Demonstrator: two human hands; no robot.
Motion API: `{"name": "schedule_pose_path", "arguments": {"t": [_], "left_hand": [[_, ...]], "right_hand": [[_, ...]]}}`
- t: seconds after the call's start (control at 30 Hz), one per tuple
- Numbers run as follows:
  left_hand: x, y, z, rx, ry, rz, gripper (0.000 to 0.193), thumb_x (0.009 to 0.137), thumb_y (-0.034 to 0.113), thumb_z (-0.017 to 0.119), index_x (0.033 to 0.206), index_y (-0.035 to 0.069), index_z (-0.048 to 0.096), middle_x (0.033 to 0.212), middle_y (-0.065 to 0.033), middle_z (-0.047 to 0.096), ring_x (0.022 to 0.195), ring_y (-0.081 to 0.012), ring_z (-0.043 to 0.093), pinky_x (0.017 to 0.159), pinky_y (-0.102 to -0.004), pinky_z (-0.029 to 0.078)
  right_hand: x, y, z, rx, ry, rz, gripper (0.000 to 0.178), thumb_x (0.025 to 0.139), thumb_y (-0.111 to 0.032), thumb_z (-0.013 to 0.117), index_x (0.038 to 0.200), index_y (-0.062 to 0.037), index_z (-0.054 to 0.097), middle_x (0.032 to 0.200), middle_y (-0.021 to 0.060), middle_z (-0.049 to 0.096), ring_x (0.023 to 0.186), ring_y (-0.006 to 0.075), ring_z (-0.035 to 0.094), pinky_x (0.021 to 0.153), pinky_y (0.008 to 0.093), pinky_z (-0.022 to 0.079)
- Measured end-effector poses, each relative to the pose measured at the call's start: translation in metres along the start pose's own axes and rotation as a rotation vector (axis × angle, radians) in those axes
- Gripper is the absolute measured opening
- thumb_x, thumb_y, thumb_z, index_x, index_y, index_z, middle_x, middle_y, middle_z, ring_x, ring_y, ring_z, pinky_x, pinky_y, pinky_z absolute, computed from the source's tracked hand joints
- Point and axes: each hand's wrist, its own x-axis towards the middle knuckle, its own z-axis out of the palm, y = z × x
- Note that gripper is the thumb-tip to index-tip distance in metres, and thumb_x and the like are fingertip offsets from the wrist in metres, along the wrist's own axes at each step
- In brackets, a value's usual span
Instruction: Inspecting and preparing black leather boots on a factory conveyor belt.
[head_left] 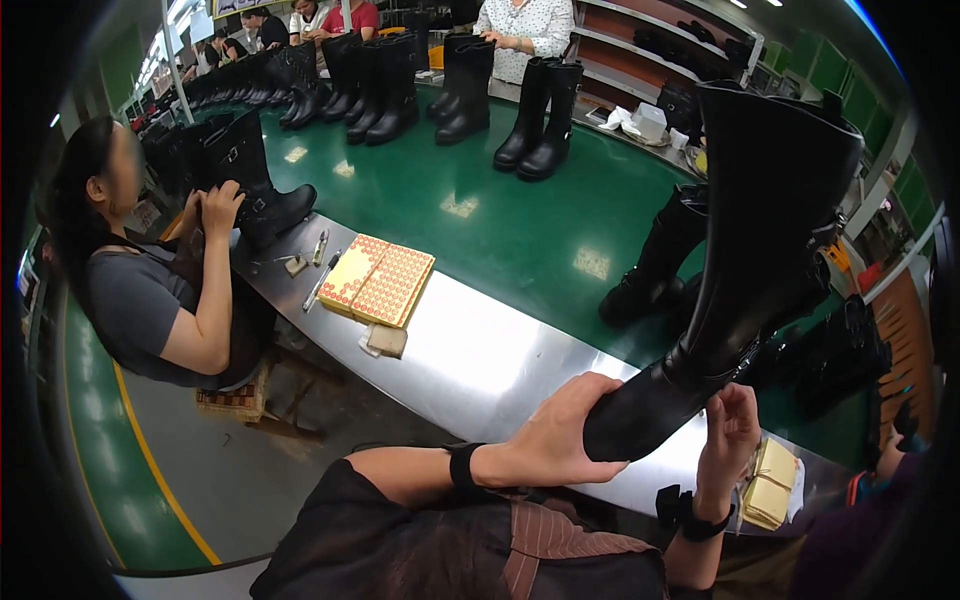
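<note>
A tall black leather boot rises in front of me at the right, its shaft tilted up and away and its toe toward me. My left hand wraps round the toe, thumb beneath and fingers over the top. Beside the ankle and strap side of this boot, my right hand has its fingers curled in a pinch. Whatever sits between those fingertips, if anything, is too small to tell. Dark bands circle both my wrists.
On the metal bench edge lie a bundle of dotted sticker sheets, a small tan block and pens. A yellow paper bundle is by my right wrist. Several boots stand on the green belt. A co-worker handles a boot at left.
</note>
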Motion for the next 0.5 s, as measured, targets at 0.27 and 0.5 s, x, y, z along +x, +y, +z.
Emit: {"name": "schedule_pose_path", "arguments": {"t": [0.27, 0.5], "left_hand": [[0.022, -0.007, -0.046, -0.201, -0.118, -0.347, 0.074, 0.063, 0.026, 0.087, 0.118, -0.004, 0.050, 0.105, -0.0151, 0.059, 0.101, -0.0223, 0.059, 0.090, -0.0321, 0.047], [0.077, -0.050, -0.142, -0.192, 0.235, -0.379, 0.070, 0.065, 0.030, 0.087, 0.112, -0.004, 0.048, 0.103, -0.0150, 0.060, 0.094, -0.0200, 0.060, 0.084, -0.0324, 0.049]], "right_hand": [[0.019, -0.010, 0.027, -0.134, -0.215, -0.043, 0.015, 0.092, -0.009, 0.060, 0.084, -0.0032, 0.049, 0.083, 0.0036, 0.044, 0.076, 0.0141, 0.044, 0.069, 0.0276, 0.037], [0.026, 0.027, 0.039, 0.146, -0.158, 0.137, 0.018, 0.100, -0.022, 0.049, 0.092, -0.0053, 0.048, 0.084, 0.0034, 0.048, 0.082, 0.0135, 0.047, 0.083, 0.0287, 0.042]]}}
